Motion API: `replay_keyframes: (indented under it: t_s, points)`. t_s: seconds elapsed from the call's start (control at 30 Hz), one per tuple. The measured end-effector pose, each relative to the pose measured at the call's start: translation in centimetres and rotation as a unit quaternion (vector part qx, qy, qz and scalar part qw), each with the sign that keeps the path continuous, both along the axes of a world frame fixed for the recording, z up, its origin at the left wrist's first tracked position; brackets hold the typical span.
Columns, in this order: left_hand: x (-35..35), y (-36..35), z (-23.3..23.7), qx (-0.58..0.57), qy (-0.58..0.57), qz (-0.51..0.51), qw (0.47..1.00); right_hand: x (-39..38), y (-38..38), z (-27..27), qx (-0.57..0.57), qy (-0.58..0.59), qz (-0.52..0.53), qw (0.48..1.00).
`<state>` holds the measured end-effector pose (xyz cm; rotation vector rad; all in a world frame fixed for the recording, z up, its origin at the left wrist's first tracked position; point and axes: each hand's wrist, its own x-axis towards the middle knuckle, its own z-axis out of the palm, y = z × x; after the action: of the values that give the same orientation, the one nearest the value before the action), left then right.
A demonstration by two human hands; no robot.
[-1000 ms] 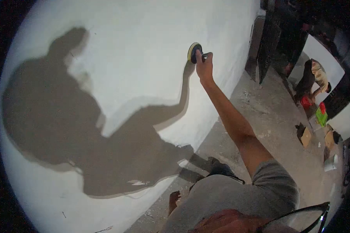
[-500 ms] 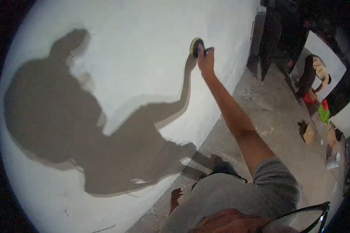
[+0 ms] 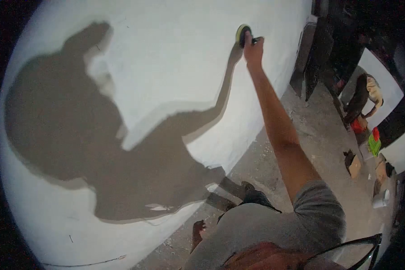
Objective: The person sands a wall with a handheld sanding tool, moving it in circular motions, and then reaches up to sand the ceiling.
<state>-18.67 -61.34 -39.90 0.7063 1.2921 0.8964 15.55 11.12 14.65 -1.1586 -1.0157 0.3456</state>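
My right hand is closed on a round hand sanding pad, black with a yellow-green rim. Its flat face is against the white wall, high up, and my arm is stretched out to it. My left hand hangs low beside my body, near the wall's foot. Its fingers look loosely bent and apart, with nothing visible in them. A large shadow of my head, body and arm falls across the wall.
A grey concrete floor runs along the wall. Dark panels stand at the wall's far end. At right, another person bends before a white board, near a green crate, a cardboard piece and a white bucket.
My right hand has moved the sanding pad up and to the right along the wall, and its shadow has followed. My left hand hangs almost as before. The view has shifted slightly.
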Motion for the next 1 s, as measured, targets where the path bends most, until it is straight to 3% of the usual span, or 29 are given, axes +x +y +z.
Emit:
replay_keyframes:
  t_s: [0.03, 0.07, 0.1, 0.13, 0.2, 0.23, 0.27, 0.33, 0.37, 0.43, 0.53, 0.67, 0.7, 0.73, 0.8, 0.83, 0.9, 1.0]
  points:
    - [-0.3, 0.6, -0.2, -0.002, -0.003, 0.002, 1.0, 1.1, 2.8, -0.2, 0.015, 0.003, -0.012, 1.0]
    - [-0.6, 1.4, -0.5, -0.019, 0.063, 0.032, 0.997, 1.6, 5.1, -1.1, 0.029, 0.005, -0.024, 0.999]
    - [-1.0, 1.4, -0.6, -0.036, 0.13, 0.062, 0.989, 1.2, 5.1, -0.8, 0.027, 0.002, -0.022, 0.999]
    - [-1.5, 1.2, -0.5, -0.038, 0.126, 0.063, 0.989, 1.0, 5.0, -0.3, 0.019, 0.048, 0.0, 0.999]
    - [-2.4, 0.7, -0.9, 0.134, 0.116, 0.056, 0.983, -0.4, 3.7, -0.7, 0.009, 0.09, 0.023, 0.996]
    - [-3.1, 0.2, -2.2, -0.105, -0.174, 0.243, 0.948, -2.1, 2.0, -1.5, 0.005, 0.047, 0.031, 0.998]
    - [-2.4, -1.3, -1.9, -0.107, -0.177, 0.245, 0.947, -3.8, -0.3, -2.4, 0.002, 0.004, 0.039, 0.999]
    - [-3.1, -1.9, -0.9, -0.204, -0.028, 0.186, 0.961, -7.1, -8.5, -2.0, -0.022, 0.009, 0.082, 0.996]
    - [-3.3, -3.1, -2.6, -0.202, -0.024, 0.184, 0.962, -7.1, -9.1, -2.0, -0.02, 0.013, 0.079, 0.997]
    - [-2.5, -5.2, -1.7, -0.124, -0.166, 0.212, 0.955, -6.8, -10.0, -2.4, 0.019, 0.001, 0.071, 0.997]
    - [-2.3, -4.0, -2.6, -0.132, -0.094, 0.196, 0.967, -4.1, -4.3, -1.4, 0.058, 0.008, -0.016, 0.998]
    - [-5.1, 1.6, -1.4, -0.148, 0.046, 0.169, 0.973, -2.6, -0.9, 1.3, 0.057, 0.058, -0.035, 0.996]
    - [-6.4, 1.1, -1.7, -0.043, -0.11, 0.147, 0.982, -3.5, -2.3, 1.3, 0.037, 0.021, -0.021, 0.999]
    - [-6.0, 1.6, -1.2, -0.042, -0.109, 0.15, 0.982, -4.5, -4.1, 1.2, 0.016, -0.017, -0.006, 1.0]
    - [-4.6, 3.5, 1.1, -0.164, 0.094, 0.182, 0.965, -7.5, -10.5, -0.5, 0.007, 0.008, 0.067, 0.998]
    - [-4.5, 3.6, 1.3, -0.164, 0.094, 0.185, 0.964, -8.9, -13.3, -1.8, 0.017, 0.018, 0.096, 0.995]
    - [-4.4, 3.3, 1.4, -0.024, -0.037, 0.118, 0.992, -9.6, -14.8, -2.4, 0.027, 0.029, 0.128, 0.991]
    - [-1.4, 5.5, 0.9, -0.067, -0.026, 0.14, 0.988, -8.3, -14.4, 0.6, 0.052, 0.033, 0.11, 0.992]
